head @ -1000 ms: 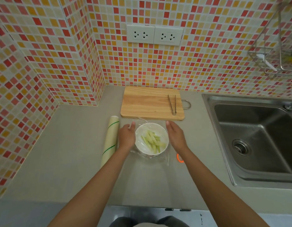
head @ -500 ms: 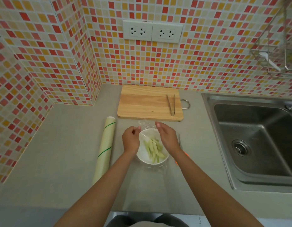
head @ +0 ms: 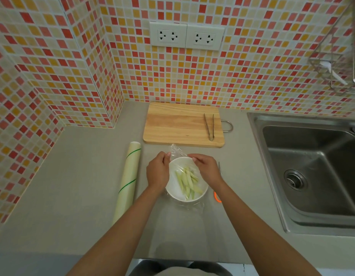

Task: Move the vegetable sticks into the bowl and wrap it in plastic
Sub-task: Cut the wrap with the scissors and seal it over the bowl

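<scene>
My left hand (head: 158,171) pinches the plastic wrap (head: 176,151) at the bowl's far left rim | my right hand (head: 206,169) pinches the same wrap over the far rim | white bowl (head: 173,191) of vegetable sticks (head: 187,181) sits on the counter (head: 83,186), just before the cutting board (head: 176,124) | wrap roll (head: 128,176) lies left of it.

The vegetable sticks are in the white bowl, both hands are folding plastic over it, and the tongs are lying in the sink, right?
Not quite. The head view shows the tongs lying on the wooden cutting board, not in the sink. The rest holds.
</scene>
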The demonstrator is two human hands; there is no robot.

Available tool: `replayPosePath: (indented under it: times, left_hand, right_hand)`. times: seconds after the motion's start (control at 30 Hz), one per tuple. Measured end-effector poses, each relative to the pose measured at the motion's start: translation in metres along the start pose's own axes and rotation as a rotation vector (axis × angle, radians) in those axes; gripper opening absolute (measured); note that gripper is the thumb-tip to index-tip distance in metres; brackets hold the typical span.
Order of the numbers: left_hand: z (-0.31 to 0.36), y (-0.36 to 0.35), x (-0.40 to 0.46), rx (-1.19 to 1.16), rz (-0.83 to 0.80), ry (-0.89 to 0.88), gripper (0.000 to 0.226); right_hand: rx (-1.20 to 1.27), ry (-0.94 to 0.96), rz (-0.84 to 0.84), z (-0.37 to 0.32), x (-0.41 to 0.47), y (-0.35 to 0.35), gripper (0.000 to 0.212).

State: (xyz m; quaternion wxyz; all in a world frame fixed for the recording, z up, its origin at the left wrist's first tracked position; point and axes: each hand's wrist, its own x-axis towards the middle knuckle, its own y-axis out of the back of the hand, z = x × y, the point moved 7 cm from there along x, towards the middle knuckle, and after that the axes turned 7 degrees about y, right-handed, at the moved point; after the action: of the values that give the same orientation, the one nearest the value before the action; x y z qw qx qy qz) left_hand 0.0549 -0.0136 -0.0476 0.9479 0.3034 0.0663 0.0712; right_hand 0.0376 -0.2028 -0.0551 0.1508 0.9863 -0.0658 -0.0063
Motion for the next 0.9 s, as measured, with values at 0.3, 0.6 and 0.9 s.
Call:
replayPosePath:
  times: [0.3, 0.6, 0.9]
  left_hand:
    - [-0.025, -0.009, 0.007, -0.33, -0.175, 0.187, 0.035]
    - [-0.04, -0.025, 0.0, -0.516, -0.235, 0.427, 0.026]
    - [-0.043, -0.031, 0.0, -0.581, -0.206, 0.587, 0.022]
  right_hand:
    - [0.075, -0.036, 0.066, 0.005, -0.005, 0.004, 0.024]
    - [0.089, -0.066, 0.152, 0.011, -0.009, 0.001, 0.024]
    - [0.109, -0.094, 0.146, 0.011, -0.011, 0.001, 0.023]
